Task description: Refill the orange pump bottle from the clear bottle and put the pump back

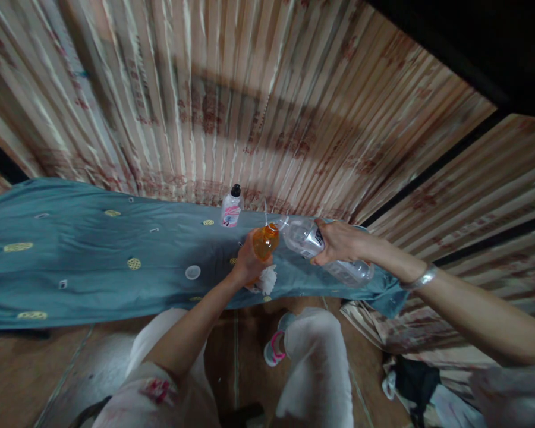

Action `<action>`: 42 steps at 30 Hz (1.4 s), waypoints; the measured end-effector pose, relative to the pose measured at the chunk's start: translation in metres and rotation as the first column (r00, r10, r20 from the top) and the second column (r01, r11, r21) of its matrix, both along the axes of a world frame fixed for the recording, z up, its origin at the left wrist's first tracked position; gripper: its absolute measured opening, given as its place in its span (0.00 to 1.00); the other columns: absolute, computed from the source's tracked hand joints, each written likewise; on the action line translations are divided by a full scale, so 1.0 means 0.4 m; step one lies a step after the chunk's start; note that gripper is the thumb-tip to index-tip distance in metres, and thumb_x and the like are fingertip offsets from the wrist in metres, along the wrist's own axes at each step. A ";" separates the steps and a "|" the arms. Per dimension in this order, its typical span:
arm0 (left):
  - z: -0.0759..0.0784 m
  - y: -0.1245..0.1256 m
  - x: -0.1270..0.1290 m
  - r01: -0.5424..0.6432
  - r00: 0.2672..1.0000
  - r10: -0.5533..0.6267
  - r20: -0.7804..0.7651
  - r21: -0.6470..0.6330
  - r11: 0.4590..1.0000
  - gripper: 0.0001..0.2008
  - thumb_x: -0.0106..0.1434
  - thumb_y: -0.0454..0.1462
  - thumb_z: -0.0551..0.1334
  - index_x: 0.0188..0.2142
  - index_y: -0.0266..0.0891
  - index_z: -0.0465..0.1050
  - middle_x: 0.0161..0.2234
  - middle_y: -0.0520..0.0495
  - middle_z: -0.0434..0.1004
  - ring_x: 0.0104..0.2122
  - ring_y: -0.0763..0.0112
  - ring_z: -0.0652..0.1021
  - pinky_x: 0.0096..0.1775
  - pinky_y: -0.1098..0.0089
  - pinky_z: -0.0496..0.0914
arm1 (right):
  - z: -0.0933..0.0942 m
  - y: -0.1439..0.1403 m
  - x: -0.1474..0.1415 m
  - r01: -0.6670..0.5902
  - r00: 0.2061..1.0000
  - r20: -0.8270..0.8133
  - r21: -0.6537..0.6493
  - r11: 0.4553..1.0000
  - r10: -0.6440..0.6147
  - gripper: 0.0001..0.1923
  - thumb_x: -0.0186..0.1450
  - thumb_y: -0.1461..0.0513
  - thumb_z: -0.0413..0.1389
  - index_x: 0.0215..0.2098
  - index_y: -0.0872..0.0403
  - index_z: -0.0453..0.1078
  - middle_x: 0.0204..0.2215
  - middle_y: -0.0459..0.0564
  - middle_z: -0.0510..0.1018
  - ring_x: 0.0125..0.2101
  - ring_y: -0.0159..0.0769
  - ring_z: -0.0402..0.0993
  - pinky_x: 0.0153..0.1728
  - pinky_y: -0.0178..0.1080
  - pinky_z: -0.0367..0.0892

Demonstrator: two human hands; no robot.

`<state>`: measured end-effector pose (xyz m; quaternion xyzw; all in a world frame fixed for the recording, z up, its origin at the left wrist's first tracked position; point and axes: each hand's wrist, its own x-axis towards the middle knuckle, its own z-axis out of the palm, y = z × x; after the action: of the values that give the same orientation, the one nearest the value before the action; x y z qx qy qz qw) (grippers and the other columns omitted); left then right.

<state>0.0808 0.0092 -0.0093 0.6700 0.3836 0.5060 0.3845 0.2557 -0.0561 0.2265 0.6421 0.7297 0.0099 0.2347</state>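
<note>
I'm working over a teal cloth (71,261) before striped curtains (249,107), left hand (245,264) gripping an orange bottle (265,241), right hand (339,242) gripping a clear bottle (305,238); labels unreadable.

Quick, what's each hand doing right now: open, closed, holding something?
Left hand: closed around a small orange bottle, with a white wad under it.
Right hand: closed around a clear plastic bottle, tilted with its mouth toward the orange one.

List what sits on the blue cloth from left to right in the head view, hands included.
white cap → small bottle with black cap → left hand → orange bottle → clear plastic bottle, tilted, held by the right hand, all over the blue cloth.
</note>
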 end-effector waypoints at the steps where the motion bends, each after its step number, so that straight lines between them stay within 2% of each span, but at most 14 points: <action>1: -0.001 0.001 0.000 0.000 1.000 0.000 0.002 0.001 1.000 0.40 0.50 0.31 0.71 0.61 0.42 0.59 0.54 0.42 0.79 0.48 0.56 0.83 0.53 0.54 0.79 | -0.001 0.000 0.001 0.000 1.000 0.000 0.001 1.000 0.000 0.39 0.58 0.47 0.67 0.57 0.63 0.68 0.37 0.60 0.84 0.39 0.51 0.83 0.31 0.38 0.65; 7: -0.005 0.002 0.002 -0.011 1.000 0.011 0.003 0.010 1.000 0.40 0.51 0.32 0.71 0.61 0.42 0.60 0.52 0.42 0.79 0.47 0.57 0.84 0.51 0.55 0.79 | -0.008 0.003 0.011 -0.005 1.000 -0.023 0.017 1.000 0.006 0.38 0.57 0.47 0.68 0.56 0.61 0.68 0.36 0.57 0.84 0.37 0.50 0.83 0.29 0.37 0.64; 16: 0.003 -0.001 -0.003 -0.012 1.000 0.012 -0.015 0.003 1.000 0.39 0.51 0.32 0.71 0.61 0.42 0.59 0.54 0.41 0.79 0.50 0.54 0.83 0.53 0.53 0.79 | -0.001 -0.001 0.003 0.007 1.000 -0.002 0.003 1.000 -0.007 0.38 0.58 0.47 0.67 0.57 0.63 0.68 0.37 0.59 0.84 0.39 0.51 0.83 0.31 0.38 0.64; 31: 0.003 0.001 -0.002 0.000 1.000 0.000 -0.002 0.009 1.000 0.39 0.51 0.32 0.70 0.61 0.41 0.59 0.54 0.40 0.79 0.50 0.56 0.83 0.54 0.54 0.78 | -0.012 0.004 0.012 -0.002 1.000 -0.018 0.014 1.000 0.002 0.39 0.58 0.47 0.68 0.57 0.64 0.67 0.39 0.61 0.84 0.40 0.53 0.83 0.32 0.38 0.65; 42: -0.005 0.003 0.001 -0.024 1.000 0.024 -0.010 0.015 1.000 0.40 0.50 0.32 0.72 0.61 0.42 0.59 0.52 0.42 0.80 0.46 0.57 0.84 0.50 0.55 0.80 | -0.006 0.002 0.003 0.003 1.000 -0.014 0.003 1.000 -0.003 0.38 0.58 0.48 0.68 0.57 0.64 0.67 0.37 0.60 0.84 0.38 0.51 0.83 0.30 0.38 0.63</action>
<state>0.0811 0.0104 -0.0113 0.6706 0.3900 0.5101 0.3716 0.2571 -0.0552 0.2242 0.6437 0.7303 0.0062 0.2287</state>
